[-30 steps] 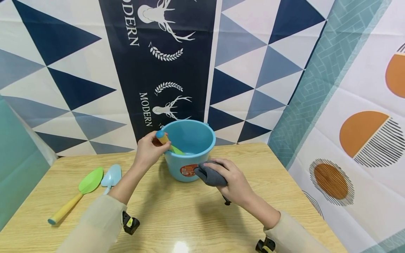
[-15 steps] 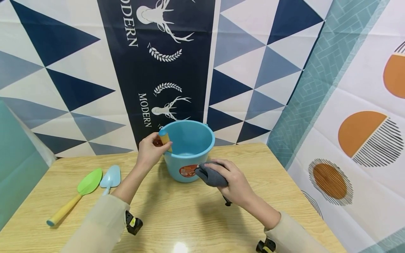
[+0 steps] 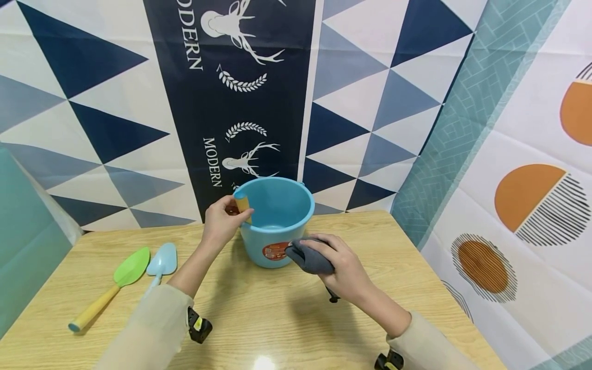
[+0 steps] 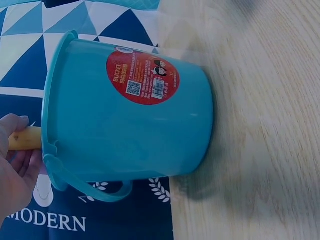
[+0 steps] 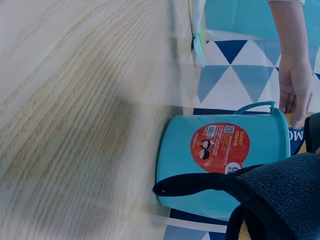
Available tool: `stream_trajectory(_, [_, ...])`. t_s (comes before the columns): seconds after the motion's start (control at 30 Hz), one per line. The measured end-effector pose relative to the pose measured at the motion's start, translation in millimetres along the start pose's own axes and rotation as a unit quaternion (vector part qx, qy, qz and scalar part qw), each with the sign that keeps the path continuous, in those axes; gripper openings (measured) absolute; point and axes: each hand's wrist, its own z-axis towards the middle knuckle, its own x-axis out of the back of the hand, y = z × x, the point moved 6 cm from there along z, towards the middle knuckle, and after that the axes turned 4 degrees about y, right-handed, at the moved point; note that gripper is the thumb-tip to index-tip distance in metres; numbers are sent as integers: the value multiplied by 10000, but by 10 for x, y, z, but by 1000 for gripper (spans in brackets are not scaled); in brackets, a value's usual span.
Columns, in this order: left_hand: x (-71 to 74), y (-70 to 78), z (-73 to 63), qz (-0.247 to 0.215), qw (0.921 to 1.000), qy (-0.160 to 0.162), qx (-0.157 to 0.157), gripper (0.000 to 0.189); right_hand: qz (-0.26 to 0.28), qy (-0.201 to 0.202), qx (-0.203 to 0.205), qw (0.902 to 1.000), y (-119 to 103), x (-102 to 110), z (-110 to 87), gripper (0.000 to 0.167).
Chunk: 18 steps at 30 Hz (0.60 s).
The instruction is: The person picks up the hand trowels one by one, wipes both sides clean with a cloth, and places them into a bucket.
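A light-blue bucket [image 3: 277, 241] with a red label stands upright near the back of the table. At its left rim my left hand [image 3: 221, 221] pinches the yellow handle of a garden tool [image 3: 243, 204], blue at its top end. The handle stands nearly upright at the rim, its lower part hidden inside the bucket. My right hand [image 3: 343, 264] grips a folded dark grey cloth [image 3: 311, 257] in front of the bucket's right side. In the right wrist view the cloth [image 5: 290, 195] overlaps the bucket [image 5: 175, 145] and shows a darker edge.
On the table's left lie a green trowel [image 3: 131, 266] with a yellow handle and a small light-blue shovel [image 3: 163, 259], partly behind my left forearm. A patterned curtain [image 3: 259, 103] hangs right behind the table's back edge.
The garden tool has tipped more upright at the left rim, and its green part has passed out of sight. The right hand and cloth stay nearly still.
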Motion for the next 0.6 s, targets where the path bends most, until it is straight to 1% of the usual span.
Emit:
stream_trajectory(0.43, [-34, -45, 27, 117, 9998, -21, 137, 33, 11, -24, 122, 9999, -27, -31, -4, 54])
stream_trajectory(0.6, [-40, -51, 33, 197, 9997, 19, 160, 34, 31, -128, 237, 9996, -51, -67, 5, 53])
